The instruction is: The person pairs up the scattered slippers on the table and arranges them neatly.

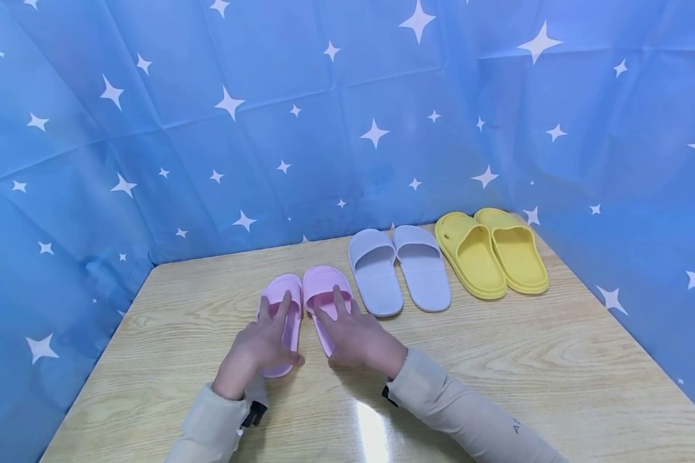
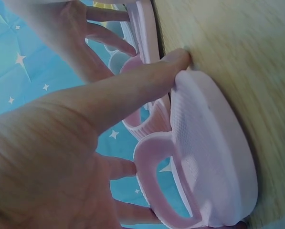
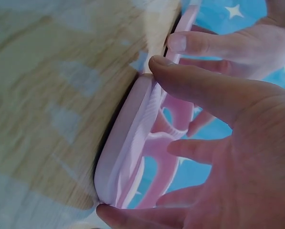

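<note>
A pair of pink slippers stands side by side on the wooden table, open heels towards me. My left hand [image 1: 262, 342] lies over the left pink slipper [image 1: 282, 287], fingers spread and fairly straight towards the strap. In the left wrist view its thumb reaches the heel edge of that slipper [image 2: 214, 143]. Over the right pink slipper [image 1: 326, 279] is my right hand [image 1: 356, 335], fingers likewise spread. The right wrist view shows its thumb at one heel corner of this slipper [image 3: 125, 143], one finger at the strap and another at the sole's other side.
To the right, a pair of pale lavender slippers [image 1: 424, 283] stands close to the pink pair. Beyond them, yellow slippers [image 1: 522, 257] sit near the right back corner. A blue curtain [image 1: 301, 141] with white stars borders the wooden table [image 1: 556, 373] behind and at the sides.
</note>
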`<state>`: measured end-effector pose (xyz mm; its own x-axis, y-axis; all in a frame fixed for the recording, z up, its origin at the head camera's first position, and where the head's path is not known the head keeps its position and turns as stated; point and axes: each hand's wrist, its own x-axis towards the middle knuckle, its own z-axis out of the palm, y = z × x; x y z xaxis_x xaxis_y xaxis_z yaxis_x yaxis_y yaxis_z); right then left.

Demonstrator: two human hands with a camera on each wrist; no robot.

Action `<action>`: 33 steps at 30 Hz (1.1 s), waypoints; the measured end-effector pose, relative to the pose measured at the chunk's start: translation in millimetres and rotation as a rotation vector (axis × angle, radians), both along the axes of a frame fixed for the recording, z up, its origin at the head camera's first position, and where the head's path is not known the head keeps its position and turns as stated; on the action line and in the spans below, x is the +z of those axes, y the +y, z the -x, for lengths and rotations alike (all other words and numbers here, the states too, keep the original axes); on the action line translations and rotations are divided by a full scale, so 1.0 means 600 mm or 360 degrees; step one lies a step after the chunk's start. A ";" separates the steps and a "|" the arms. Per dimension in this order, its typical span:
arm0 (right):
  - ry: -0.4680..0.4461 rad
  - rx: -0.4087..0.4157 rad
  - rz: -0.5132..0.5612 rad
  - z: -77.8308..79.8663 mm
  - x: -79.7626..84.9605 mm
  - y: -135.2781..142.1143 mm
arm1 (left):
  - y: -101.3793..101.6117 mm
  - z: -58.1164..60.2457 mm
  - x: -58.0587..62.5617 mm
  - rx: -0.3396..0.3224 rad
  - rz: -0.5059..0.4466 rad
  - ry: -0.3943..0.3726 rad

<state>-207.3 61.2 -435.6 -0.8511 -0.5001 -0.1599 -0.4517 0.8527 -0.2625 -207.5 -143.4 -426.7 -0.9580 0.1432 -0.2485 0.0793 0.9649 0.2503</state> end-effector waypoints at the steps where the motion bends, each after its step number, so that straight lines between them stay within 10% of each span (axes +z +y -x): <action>1: -0.0003 0.0002 -0.0002 0.000 0.000 0.000 | 0.000 0.000 0.000 0.0003 -0.0001 0.0001; 33: -0.0004 0.0003 -0.0031 -0.001 0.002 0.000 | 0.001 -0.001 -0.002 0.0013 0.0019 0.0020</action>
<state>-206.7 61.3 -434.6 -0.8497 -0.4986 -0.1718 -0.4528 0.8568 -0.2468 -206.8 -142.8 -428.1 -0.9622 0.1322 -0.2382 0.0742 0.9685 0.2378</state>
